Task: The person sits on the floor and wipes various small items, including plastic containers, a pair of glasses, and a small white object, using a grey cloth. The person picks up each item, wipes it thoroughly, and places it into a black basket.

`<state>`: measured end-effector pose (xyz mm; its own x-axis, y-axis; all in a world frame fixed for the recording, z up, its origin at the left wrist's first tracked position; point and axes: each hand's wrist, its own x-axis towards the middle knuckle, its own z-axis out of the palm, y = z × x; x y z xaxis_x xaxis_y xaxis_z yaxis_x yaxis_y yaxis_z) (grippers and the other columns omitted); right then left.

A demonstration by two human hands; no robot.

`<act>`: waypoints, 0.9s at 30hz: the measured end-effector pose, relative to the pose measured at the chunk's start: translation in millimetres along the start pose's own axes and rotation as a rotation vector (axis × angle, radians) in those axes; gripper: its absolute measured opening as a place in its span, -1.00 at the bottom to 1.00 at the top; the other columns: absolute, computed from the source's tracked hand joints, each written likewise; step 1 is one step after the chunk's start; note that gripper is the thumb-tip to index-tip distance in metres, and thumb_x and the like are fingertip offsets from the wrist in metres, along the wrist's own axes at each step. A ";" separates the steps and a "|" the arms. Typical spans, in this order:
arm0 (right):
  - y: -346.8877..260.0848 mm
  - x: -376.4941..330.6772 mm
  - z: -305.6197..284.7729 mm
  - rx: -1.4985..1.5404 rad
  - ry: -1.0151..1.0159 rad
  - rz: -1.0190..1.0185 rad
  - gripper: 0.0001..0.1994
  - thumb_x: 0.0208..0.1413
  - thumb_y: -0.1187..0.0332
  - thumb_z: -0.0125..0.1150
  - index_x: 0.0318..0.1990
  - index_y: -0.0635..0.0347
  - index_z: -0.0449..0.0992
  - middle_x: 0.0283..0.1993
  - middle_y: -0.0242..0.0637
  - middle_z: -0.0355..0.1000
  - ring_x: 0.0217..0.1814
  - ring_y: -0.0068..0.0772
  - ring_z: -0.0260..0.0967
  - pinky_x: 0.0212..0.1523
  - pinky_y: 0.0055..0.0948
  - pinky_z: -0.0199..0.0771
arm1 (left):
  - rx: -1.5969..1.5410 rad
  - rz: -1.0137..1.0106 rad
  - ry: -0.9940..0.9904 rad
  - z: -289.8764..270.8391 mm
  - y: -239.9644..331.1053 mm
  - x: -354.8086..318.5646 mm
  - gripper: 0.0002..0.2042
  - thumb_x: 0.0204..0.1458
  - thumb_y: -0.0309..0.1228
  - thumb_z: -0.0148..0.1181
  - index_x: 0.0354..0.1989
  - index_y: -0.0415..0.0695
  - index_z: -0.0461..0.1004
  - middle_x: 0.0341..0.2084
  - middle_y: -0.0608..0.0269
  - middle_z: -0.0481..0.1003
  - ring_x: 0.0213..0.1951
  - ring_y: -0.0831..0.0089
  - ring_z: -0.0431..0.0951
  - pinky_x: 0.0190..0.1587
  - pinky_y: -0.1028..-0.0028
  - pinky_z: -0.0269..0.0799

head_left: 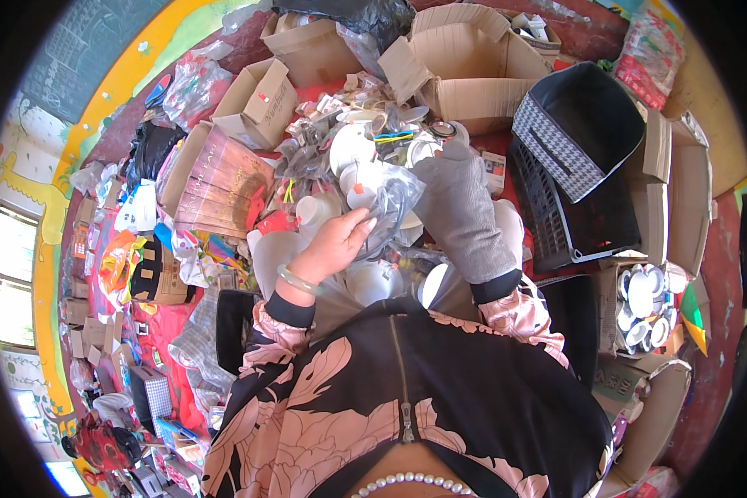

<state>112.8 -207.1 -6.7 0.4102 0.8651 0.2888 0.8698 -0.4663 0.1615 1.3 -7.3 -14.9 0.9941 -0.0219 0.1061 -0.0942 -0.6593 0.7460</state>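
Note:
In the middle, my bare left hand (pixel 337 242), with a pale bangle at the wrist, pinches crumpled clear plastic film (pixel 397 197) between thumb and fingers. My right hand (pixel 455 195), in a thick grey glove, lies against the film's right side; its fingers are hidden by the glove's bulk. Beneath and beyond both hands spreads a heap of mixed goods. White round dishes (pixel 353 149) lie at its near side, with a white container (pixel 314 209) left of the film. Close to my body is a white bowl (pixel 375 282).
Open cardboard boxes (pixel 483 91) stand beyond the heap. To the right are a black basket (pixel 533 191) and a houndstooth-patterned bin (pixel 559 137). A pink pleated carton (pixel 222 184) stands left. White cups fill a box (pixel 639 303) at far right. Packages litter the red floor leftward.

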 end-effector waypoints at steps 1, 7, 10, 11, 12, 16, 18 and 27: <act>-2.3 -3.8 4.5 0.095 0.078 -0.018 -0.79 -0.21 0.49 0.09 -0.31 0.13 0.40 -0.40 -0.21 0.33 -0.25 -0.23 0.31 -0.26 -0.33 0.31 | 0.023 0.022 -0.027 0.9 0.2 -1.5 -0.79 0.09 -0.34 -0.02 -0.25 -0.25 0.34 -0.61 0.07 0.31 -0.56 0.36 0.32 -0.44 0.43 0.27; -14.4 -6.8 28.9 0.523 0.249 0.004 -0.70 -0.19 0.41 0.11 -0.20 0.16 0.38 -0.34 -0.12 0.37 -0.23 -0.10 0.35 -0.24 -0.32 0.37 | 0.105 0.117 -0.141 19.8 -5.7 0.9 -0.80 0.08 -0.34 -0.02 -0.27 -0.24 0.33 -0.59 -0.02 0.37 -0.53 0.15 0.39 -0.44 0.32 0.28; -25.7 6.5 26.9 0.555 0.050 0.207 -0.73 -0.10 0.25 0.06 -0.25 0.18 0.39 -0.38 -0.14 0.40 -0.35 -0.08 0.40 -0.39 -0.27 0.39 | 0.159 0.032 -0.112 21.7 27.5 2.4 -0.53 -0.04 -0.15 0.10 -0.10 -0.30 0.28 -0.40 -0.11 0.44 -0.34 -0.05 0.46 -0.27 0.20 0.35; -27.5 8.5 23.5 0.532 0.021 0.246 -0.73 -0.11 0.25 0.06 -0.25 0.19 0.39 -0.39 -0.13 0.40 -0.36 -0.07 0.40 -0.40 -0.26 0.39 | 0.198 0.074 -0.061 26.7 31.3 0.4 -0.46 -0.07 -0.12 0.13 -0.06 -0.34 0.26 -0.37 -0.13 0.45 -0.32 -0.06 0.46 -0.24 0.21 0.36; -28.7 10.4 21.6 0.508 -0.007 0.286 -0.73 -0.11 0.26 0.07 -0.25 0.19 0.39 -0.39 -0.13 0.40 -0.37 -0.06 0.40 -0.40 -0.25 0.39 | 0.273 0.038 -0.048 32.2 32.3 -0.3 -0.44 -0.18 -0.21 0.25 -0.07 -0.31 0.23 -0.25 -0.14 0.41 -0.20 -0.03 0.44 -0.15 0.26 0.35; -29.2 11.2 14.6 0.545 0.049 0.444 -0.68 -0.13 0.21 0.09 -0.22 0.19 0.40 -0.37 -0.05 0.41 -0.33 -0.01 0.41 -0.36 -0.22 0.40 | 0.293 -0.127 -0.118 60.5 27.5 -0.4 -0.24 -0.20 -0.17 0.26 0.10 -0.35 0.02 -0.19 -0.25 0.37 -0.11 -0.06 0.40 -0.07 0.24 0.32; -22.1 3.6 40.9 0.616 0.069 0.559 -0.66 -0.13 0.19 0.10 -0.20 0.17 0.40 -0.33 -0.04 0.41 -0.28 -0.01 0.42 -0.31 -0.21 0.40 | 0.276 -0.147 -0.151 58.2 32.1 0.6 -0.25 -0.18 -0.16 0.23 0.11 -0.34 0.02 -0.16 -0.28 0.36 -0.10 -0.06 0.39 -0.06 0.24 0.32; -14.0 -1.3 46.0 0.545 0.098 0.493 -0.68 -0.10 0.16 0.11 -0.22 0.13 0.44 -0.31 -0.13 0.43 -0.30 -0.10 0.43 -0.35 -0.28 0.40 | 0.186 -0.077 -0.165 51.2 32.6 1.4 -0.24 -0.16 -0.10 0.20 0.13 -0.31 0.03 -0.11 -0.25 0.34 -0.06 -0.05 0.37 -0.05 0.25 0.31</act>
<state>112.7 -193.2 -52.7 0.7839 0.5469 0.2938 0.6145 -0.6160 -0.4929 2.3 -67.4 -24.2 0.9947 -0.0783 -0.0663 -0.0213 -0.7901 0.6126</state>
